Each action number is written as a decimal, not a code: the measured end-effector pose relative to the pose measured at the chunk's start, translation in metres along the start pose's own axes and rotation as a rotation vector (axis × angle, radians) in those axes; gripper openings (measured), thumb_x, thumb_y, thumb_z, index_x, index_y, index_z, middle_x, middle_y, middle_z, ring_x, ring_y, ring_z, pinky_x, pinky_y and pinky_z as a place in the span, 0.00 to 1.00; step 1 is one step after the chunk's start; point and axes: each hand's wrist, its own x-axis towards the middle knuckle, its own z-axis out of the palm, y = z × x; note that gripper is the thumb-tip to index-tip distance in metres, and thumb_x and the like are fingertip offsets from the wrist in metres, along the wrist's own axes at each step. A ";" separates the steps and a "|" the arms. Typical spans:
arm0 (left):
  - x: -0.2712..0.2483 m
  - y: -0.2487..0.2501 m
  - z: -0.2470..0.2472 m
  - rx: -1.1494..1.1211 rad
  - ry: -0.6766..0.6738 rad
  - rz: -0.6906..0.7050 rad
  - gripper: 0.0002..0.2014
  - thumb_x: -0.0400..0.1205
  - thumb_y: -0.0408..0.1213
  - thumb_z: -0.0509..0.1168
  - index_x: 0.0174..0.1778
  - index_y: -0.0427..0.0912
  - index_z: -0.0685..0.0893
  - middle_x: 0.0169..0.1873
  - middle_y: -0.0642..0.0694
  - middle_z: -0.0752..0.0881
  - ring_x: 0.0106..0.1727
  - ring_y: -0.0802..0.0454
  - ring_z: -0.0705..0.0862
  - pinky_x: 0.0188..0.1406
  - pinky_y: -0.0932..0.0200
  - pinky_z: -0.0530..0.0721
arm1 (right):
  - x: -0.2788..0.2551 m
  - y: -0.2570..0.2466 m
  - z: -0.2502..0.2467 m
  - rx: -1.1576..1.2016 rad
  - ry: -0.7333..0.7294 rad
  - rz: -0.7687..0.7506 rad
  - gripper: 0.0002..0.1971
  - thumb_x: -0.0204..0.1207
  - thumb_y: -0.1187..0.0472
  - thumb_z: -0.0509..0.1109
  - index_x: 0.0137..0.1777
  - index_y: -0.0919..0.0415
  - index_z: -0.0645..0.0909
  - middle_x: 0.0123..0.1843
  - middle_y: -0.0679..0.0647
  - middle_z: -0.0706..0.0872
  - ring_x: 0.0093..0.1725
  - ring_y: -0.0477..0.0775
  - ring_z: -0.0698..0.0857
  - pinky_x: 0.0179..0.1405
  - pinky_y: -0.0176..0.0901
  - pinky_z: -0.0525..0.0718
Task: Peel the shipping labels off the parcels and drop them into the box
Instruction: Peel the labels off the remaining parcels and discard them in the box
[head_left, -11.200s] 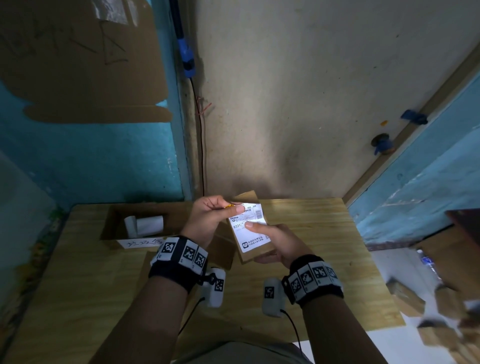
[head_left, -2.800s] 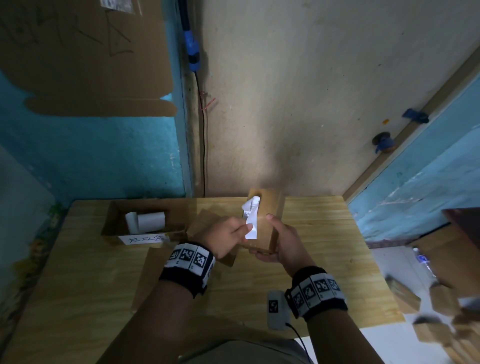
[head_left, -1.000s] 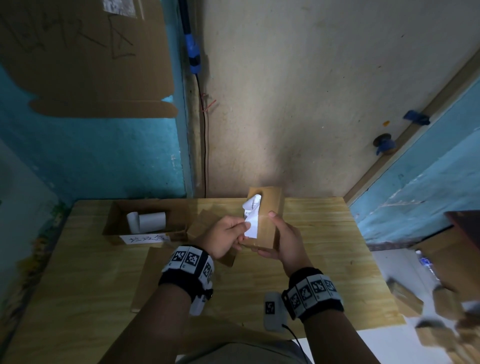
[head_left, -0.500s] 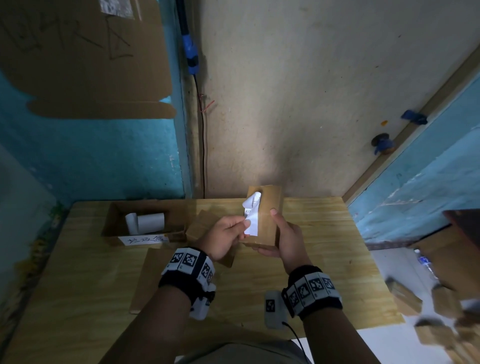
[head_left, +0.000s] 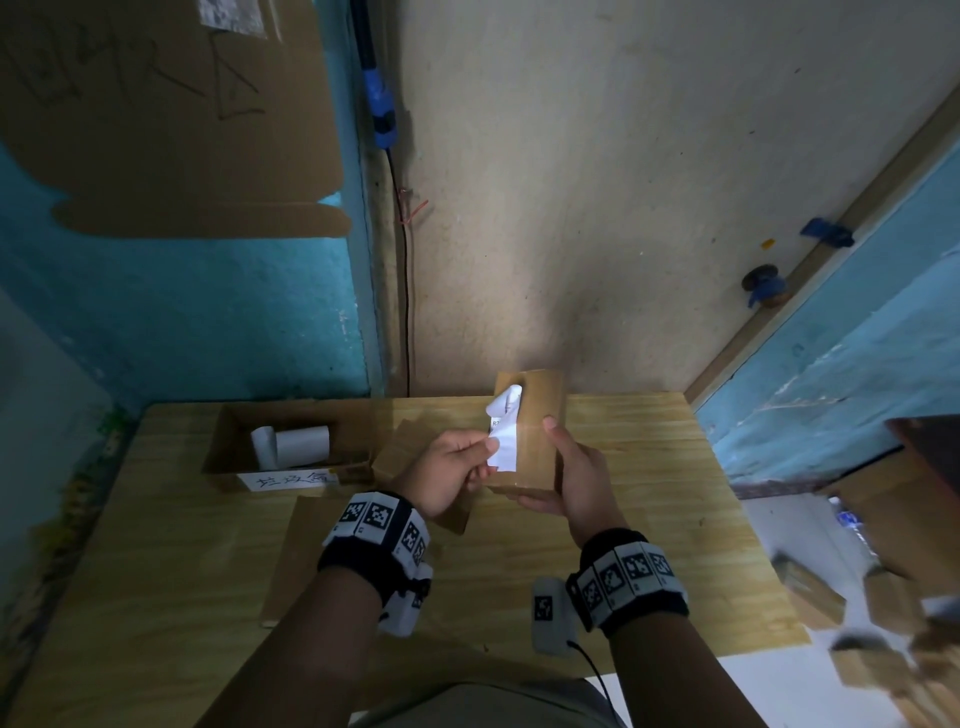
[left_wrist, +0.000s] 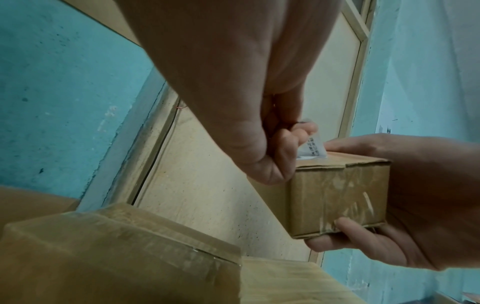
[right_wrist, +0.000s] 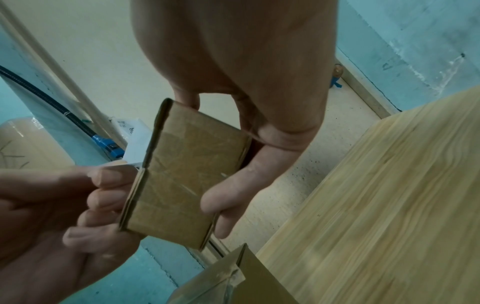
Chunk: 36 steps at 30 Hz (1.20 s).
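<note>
Room: blue and cream plaster walls stood behind a pale wooden table (head_left: 623, 519), dimly lit.
Landmark: a small brown cardboard parcel (head_left: 535, 436) wrapped in clear tape was held up above the table's middle.
Right hand: the right hand (head_left: 576, 478) gripped the parcel from its right side, thumb on the top face, fingers curled under the bottom.
Left hand: the left hand (head_left: 452, 467), just left of the parcel, was closed in a pinch on the loose lower corner of a crumpled white paper shipping label (head_left: 504, 436).
Label: it was partly lifted and bunched, its upper part curled against the parcel's top face; how much was still stuck I could not tell.
Box: an open brown cardboard box (head_left: 228, 441) holding two white paper rolls (head_left: 293, 444) sat well to the left of the parcel.
Doing it well: I judged a slow, low pull along the face, close to the stuck line, would suit best.
Risk: the thin paper looked likely to tear if yanked.
Support: the right thumb pressing near the peel line should have kept the parcel steady.
</note>
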 end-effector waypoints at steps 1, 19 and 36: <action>0.000 0.000 0.000 -0.022 0.001 -0.019 0.15 0.86 0.33 0.59 0.32 0.39 0.79 0.21 0.53 0.79 0.26 0.57 0.74 0.28 0.61 0.72 | 0.000 0.000 -0.001 -0.003 -0.004 0.001 0.22 0.83 0.43 0.70 0.58 0.64 0.87 0.52 0.64 0.94 0.50 0.67 0.95 0.39 0.55 0.95; -0.004 0.001 0.002 0.093 0.051 -0.186 0.13 0.88 0.39 0.56 0.39 0.42 0.79 0.27 0.47 0.77 0.28 0.55 0.76 0.30 0.63 0.81 | 0.006 0.010 0.002 -0.064 -0.105 0.110 0.22 0.83 0.49 0.73 0.66 0.68 0.84 0.58 0.66 0.91 0.55 0.66 0.93 0.53 0.67 0.93; -0.015 0.007 0.004 0.179 0.032 -0.126 0.09 0.84 0.48 0.63 0.43 0.47 0.80 0.33 0.52 0.81 0.36 0.56 0.82 0.41 0.57 0.85 | 0.005 0.011 0.011 -0.182 -0.055 0.023 0.24 0.81 0.50 0.75 0.71 0.64 0.78 0.61 0.59 0.86 0.59 0.61 0.88 0.48 0.55 0.95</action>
